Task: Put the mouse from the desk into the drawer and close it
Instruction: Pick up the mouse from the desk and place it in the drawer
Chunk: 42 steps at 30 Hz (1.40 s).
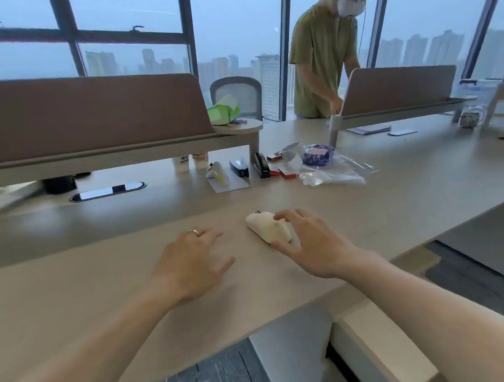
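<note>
So my right hand point(311, 244) is cupped over the white mouse point(268, 227), which sits flat on the bench point(94, 277) a bit in from the front edge. Fingers are spread and curled around its right side, thumb down at the near end. It looks like I'm touching it, but honestly I can't tell if I've got a proper grip or I'm just resting on it. The mouse is definitely not lifted.

My left hand point(191, 264) is just beside it to the left, palm down, fingers loosely splayed, holding nothing. There's a ring point(195, 232) on one finger.

Below the bench edge on my right there's a pale cabinet point(387, 353) with a dark gap along its near side, which could be the drawer, partly hidden behind my forearm.

Further back on the bench: a black stapler point(261, 165), two paper cups point(191, 162), and a crumpled clear plastic bag point(332, 170). Another person in a green shirt point(323, 61) stands across the bench.
</note>
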Each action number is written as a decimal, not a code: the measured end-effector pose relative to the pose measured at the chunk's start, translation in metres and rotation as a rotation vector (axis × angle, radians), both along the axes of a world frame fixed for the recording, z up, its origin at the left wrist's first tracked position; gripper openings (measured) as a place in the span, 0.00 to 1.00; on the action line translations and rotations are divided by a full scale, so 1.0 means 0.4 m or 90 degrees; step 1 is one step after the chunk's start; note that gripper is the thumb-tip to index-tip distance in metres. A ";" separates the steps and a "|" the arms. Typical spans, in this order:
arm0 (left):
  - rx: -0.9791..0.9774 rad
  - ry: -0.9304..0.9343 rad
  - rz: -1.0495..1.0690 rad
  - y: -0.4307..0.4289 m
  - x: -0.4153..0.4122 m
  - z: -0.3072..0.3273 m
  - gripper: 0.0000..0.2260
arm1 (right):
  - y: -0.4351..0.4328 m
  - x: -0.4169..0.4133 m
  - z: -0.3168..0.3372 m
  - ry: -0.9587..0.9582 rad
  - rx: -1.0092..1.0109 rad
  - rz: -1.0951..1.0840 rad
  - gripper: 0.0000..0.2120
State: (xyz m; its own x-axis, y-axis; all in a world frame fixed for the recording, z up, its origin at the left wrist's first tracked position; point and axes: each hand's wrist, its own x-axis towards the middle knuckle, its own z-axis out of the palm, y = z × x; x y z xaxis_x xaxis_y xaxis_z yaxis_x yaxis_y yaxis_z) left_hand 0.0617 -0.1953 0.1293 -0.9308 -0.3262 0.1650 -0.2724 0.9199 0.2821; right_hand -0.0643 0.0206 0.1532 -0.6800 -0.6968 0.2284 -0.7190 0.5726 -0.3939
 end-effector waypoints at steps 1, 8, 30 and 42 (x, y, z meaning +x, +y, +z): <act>-0.008 -0.004 0.012 -0.009 0.001 -0.015 0.31 | -0.025 -0.013 -0.008 0.001 0.006 0.006 0.26; -0.054 0.005 0.099 -0.052 -0.010 -0.089 0.34 | -0.142 -0.105 -0.063 0.035 0.013 0.017 0.27; -0.039 -0.037 0.111 -0.058 -0.036 -0.113 0.35 | -0.169 -0.169 -0.132 0.024 0.035 0.055 0.23; -0.034 -0.092 0.102 -0.053 -0.034 -0.092 0.33 | 0.255 -0.130 -0.106 0.022 0.061 -0.007 0.23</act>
State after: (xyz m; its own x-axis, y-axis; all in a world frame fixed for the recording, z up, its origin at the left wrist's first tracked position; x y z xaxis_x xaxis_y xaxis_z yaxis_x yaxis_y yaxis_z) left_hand 0.0481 -0.2166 0.0925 -0.8832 -0.4658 0.0543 -0.4500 0.8743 0.1818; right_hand -0.1165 0.1227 0.1107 -0.6805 -0.7092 0.1844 -0.7249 0.6146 -0.3112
